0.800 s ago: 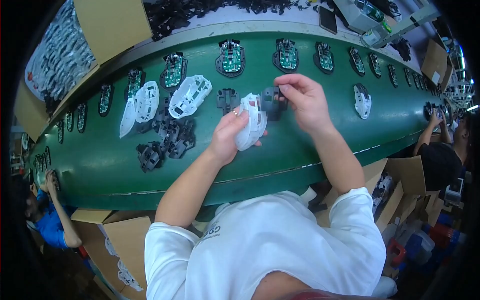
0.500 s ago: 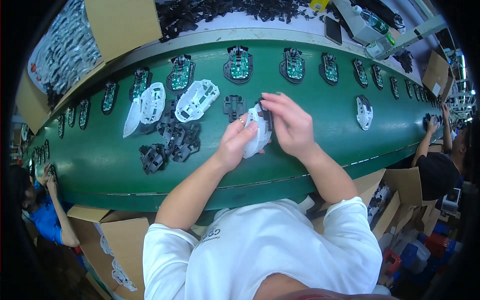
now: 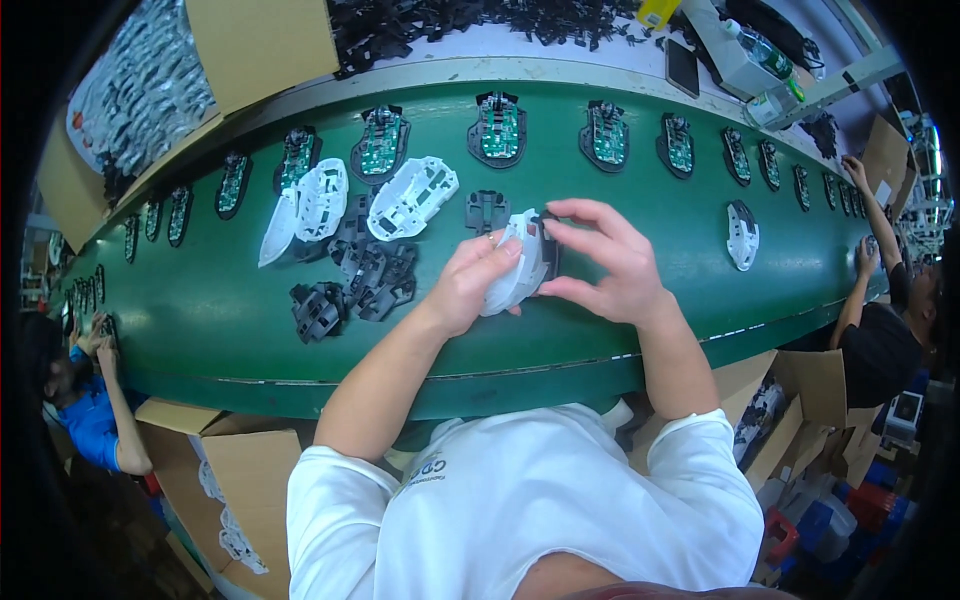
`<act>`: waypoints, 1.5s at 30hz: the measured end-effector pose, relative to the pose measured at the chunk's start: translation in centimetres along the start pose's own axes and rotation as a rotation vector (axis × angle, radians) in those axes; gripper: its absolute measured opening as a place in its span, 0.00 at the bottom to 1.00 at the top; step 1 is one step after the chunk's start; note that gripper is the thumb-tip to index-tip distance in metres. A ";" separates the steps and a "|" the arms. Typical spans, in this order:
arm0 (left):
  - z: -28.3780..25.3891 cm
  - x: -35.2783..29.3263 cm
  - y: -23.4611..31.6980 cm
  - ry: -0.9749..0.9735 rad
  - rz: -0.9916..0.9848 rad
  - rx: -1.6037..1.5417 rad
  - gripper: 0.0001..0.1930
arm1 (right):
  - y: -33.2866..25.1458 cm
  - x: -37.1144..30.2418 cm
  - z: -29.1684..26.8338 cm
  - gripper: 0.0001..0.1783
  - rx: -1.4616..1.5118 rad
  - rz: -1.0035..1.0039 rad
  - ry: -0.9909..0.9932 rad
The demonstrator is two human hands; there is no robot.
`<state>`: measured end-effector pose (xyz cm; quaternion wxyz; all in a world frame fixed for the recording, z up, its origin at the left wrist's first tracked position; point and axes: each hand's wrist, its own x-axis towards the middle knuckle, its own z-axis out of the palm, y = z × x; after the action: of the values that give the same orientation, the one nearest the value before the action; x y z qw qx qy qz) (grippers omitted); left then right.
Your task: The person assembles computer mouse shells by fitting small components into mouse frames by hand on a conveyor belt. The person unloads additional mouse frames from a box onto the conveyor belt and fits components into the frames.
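A long green conveyor belt (image 3: pixel 200 330) curves across the room, carrying a row of dark mouse bases with green circuit boards (image 3: pixel 498 128) along its far side. Cardboard boxes (image 3: pixel 255 40) stand behind it, 1 at the left filled with white parts. On the belt left of the person lie 2 white mouse shells (image 3: pixel 412 196) and, just below them, a heap of black plastic parts (image 3: pixel 365 275). Another white shell (image 3: pixel 742 235) lies alone further right. Over the middle of the belt, the left hand (image 3: pixel 470 285) wraps around a white mouse shell piece (image 3: pixel 518 265), fingers curled tight on it. The right hand (image 3: pixel 610 262) pinches a small black part (image 3: pixel 549 250) against that shell's right edge.
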<state>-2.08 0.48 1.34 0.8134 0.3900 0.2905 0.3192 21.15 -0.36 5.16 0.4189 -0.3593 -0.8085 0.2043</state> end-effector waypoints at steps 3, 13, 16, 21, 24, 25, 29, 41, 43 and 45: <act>-0.1 0.3 -0.3 0.009 0.050 0.156 0.21 | -0.2 0.1 0.2 0.35 -0.076 0.001 -0.020; -0.9 -0.8 0.9 -0.001 0.056 0.294 0.22 | -1.2 0.8 1.2 0.35 -0.019 0.043 -0.074; -0.5 0.7 0.4 -0.070 0.057 0.340 0.25 | -0.9 0.0 -0.1 0.41 -0.033 0.154 -0.085; 0.3 -0.3 0.4 -0.095 0.061 0.513 0.31 | -1.0 -1.8 1.4 0.47 0.443 0.403 -0.290; 0.9 -1.3 2.0 -0.059 -0.082 0.582 0.37 | -1.2 -1.7 1.9 0.42 0.496 0.455 -0.292; 0.7 -1.4 2.1 -0.062 -0.078 0.583 0.37 | -1.2 -1.6 2.1 0.42 0.492 0.453 -0.290; 0.1 -1.2 1.5 -0.078 -0.064 0.665 0.39 | -1.4 -1.5 2.8 0.41 0.601 0.555 -0.269; 2.0 -1.7 2.1 0.472 0.838 1.206 0.19 | -1.4 0.0 3.3 0.32 0.002 0.241 -0.094; 2.7 -2.0 1.3 0.475 0.816 1.241 0.17 | -2.3 0.0 3.3 0.32 0.063 0.204 -0.071; 1.9 -1.4 1.3 0.471 0.818 1.195 0.13 | -2.5 -0.7 3.3 0.30 0.424 0.394 -0.060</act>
<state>-2.01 -0.80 3.74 0.1974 0.7623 0.4122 0.4583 17.70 -2.65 4.49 0.4128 -0.4075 -0.6745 0.4568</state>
